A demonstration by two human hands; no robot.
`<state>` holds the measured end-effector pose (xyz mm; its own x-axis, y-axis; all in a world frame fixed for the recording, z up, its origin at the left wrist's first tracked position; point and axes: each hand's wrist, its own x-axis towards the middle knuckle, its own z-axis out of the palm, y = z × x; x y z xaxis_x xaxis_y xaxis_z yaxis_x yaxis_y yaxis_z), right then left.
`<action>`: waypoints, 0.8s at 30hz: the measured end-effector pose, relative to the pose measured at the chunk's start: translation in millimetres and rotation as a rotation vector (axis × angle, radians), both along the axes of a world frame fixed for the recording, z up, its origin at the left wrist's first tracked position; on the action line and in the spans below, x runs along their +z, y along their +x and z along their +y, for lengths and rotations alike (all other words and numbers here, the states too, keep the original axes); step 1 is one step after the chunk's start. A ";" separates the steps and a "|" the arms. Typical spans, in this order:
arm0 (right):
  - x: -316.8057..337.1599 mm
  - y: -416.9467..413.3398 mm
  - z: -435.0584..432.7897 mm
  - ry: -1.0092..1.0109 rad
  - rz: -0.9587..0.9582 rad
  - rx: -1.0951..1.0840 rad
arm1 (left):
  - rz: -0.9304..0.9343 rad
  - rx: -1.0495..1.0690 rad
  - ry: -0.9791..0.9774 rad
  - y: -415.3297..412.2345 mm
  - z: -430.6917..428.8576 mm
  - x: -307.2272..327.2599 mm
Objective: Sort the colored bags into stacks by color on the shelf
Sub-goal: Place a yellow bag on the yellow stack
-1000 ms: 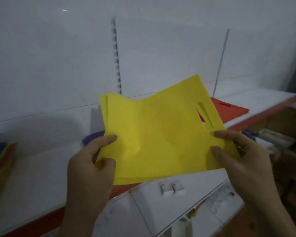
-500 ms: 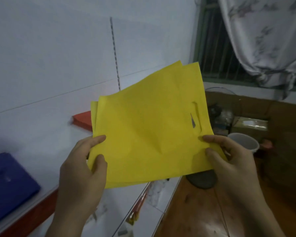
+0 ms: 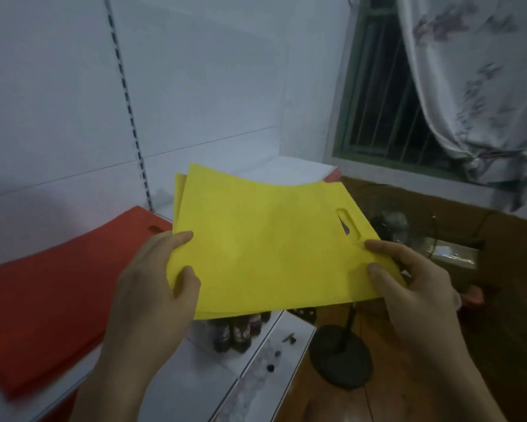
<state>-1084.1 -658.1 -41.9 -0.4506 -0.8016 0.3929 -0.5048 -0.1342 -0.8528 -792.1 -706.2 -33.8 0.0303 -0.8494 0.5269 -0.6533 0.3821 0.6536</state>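
Note:
I hold a thin stack of yellow bags flat in front of me, above the right end of the white shelf. My left hand pinches the stack's left edge, thumb on top. My right hand pinches the right edge just below the cut-out handle slot. A stack of red bags lies on the shelf to the left, partly behind my left hand.
The white back wall with a slotted upright rises behind the shelf. A lower shelf holds dark bottles. A black fan stand sits on the wooden floor at right. A barred window and curtain are beyond.
The view has swung right along the shelf: the blue stack has left the frame and the red stack now lies at left. Both hands keep the same hold on the yellow bags, now lower and flatter.

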 end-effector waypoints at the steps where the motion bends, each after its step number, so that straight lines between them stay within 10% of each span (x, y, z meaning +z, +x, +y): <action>1: -1.8 -9.2 -18.2 0.011 0.004 0.011 | -0.023 0.018 0.008 -8.3 -11.8 0.4; 14: -23.9 -100.6 -305.7 0.017 0.017 0.333 | -0.191 0.355 0.238 -109.0 -165.0 -25.4; 24: -22.2 -98.7 -473.6 0.191 0.472 0.688 | -0.236 0.674 0.504 -161.6 -244.8 -34.6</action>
